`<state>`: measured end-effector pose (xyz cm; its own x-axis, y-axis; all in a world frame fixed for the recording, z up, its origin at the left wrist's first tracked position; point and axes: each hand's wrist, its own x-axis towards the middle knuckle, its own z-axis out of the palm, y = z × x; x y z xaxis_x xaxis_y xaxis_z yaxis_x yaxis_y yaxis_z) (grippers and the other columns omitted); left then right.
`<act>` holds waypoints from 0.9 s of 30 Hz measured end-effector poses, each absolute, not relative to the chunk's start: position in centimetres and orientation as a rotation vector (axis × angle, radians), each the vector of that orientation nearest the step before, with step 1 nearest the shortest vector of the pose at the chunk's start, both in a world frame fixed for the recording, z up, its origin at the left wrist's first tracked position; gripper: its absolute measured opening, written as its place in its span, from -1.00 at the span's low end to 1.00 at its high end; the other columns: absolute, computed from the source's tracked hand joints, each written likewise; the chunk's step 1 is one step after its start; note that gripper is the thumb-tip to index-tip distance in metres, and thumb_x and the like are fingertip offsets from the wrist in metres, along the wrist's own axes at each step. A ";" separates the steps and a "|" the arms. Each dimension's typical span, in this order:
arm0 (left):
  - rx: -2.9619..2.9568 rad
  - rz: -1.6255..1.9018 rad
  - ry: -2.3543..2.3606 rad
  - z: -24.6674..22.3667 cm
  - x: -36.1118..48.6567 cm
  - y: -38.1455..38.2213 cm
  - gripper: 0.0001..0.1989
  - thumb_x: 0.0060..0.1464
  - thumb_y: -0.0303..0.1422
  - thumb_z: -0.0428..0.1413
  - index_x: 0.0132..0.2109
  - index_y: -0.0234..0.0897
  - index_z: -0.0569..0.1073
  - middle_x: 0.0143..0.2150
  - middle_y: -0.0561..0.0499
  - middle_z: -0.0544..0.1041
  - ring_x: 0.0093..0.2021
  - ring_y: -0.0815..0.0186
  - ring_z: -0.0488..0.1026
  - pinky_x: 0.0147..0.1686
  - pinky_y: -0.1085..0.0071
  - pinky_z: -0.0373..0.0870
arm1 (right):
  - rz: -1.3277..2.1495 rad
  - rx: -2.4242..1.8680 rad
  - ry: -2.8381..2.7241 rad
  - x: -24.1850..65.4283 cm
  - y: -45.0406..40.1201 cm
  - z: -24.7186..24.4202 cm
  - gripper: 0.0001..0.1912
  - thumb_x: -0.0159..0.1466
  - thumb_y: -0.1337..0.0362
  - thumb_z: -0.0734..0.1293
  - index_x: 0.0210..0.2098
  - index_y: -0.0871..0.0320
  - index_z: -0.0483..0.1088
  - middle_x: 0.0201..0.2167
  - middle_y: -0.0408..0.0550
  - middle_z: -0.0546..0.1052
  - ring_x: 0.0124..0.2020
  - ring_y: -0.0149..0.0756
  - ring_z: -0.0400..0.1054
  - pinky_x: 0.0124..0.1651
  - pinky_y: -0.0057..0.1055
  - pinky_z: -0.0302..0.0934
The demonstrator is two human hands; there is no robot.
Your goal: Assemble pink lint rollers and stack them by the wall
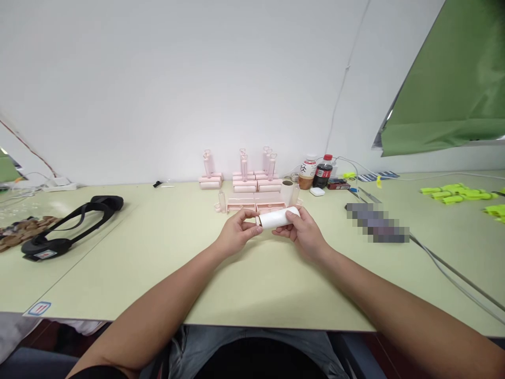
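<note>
A white roll [276, 218] is held level above the table between my two hands. The fingers of my left hand [239, 231] pinch its left end, where a dark brown edge shows. My right hand [302, 230] is closed around its right end, thumb on top. Just behind the roll lie open pink cases [240, 207], with a clear pink tube [222, 201] standing at their left. A white roll with a dark core [286, 190] stands behind my right hand.
Pink cases [210, 182] and upright pink tubes [244, 169] line the wall. Two bottles [322, 172] stand right of them. A blurred-out object [376, 223] and cables lie at the right, near yellow-green bundles [457, 192]. A black strap frame [74, 226] lies left.
</note>
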<state>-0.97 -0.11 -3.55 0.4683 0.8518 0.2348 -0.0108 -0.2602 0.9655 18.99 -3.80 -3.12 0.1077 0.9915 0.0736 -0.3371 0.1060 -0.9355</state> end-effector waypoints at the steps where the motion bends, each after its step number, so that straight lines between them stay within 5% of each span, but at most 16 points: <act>1: 1.630 0.997 0.749 -3.6 -0.9 -0.1 -0.58 -0.03 -0.22 0.28 -0.07 -0.28 0.37 -0.06 -0.07 0.46 -0.29 0.36 0.49 -0.32 0.44 0.37 | 1.229 -0.926 -0.931 19.0 -3.8 -3.1 -0.76 0.20 0.18 0.35 -0.22 0.08 0.23 -0.44 -0.24 0.48 -0.51 -0.40 0.42 -0.25 -0.21 0.50; 27: 1.551 0.962 0.752 -3.3 -0.8 -0.4 -0.39 -0.12 -0.23 0.34 0.06 -0.28 0.34 0.13 -0.27 0.45 -0.03 0.11 0.52 -0.11 0.24 0.43 | 1.305 -0.886 -0.927 18.8 -4.0 -3.2 -0.77 0.21 0.20 0.36 -0.24 0.10 0.24 -0.46 -0.21 0.47 -0.50 -0.40 0.41 -0.24 -0.21 0.49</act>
<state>-0.76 -0.38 -3.27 0.4674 0.8650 0.1826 -0.0311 -0.1904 0.9812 18.83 -3.98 -3.21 0.0386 0.9977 0.0563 -0.3816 0.0668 -0.9219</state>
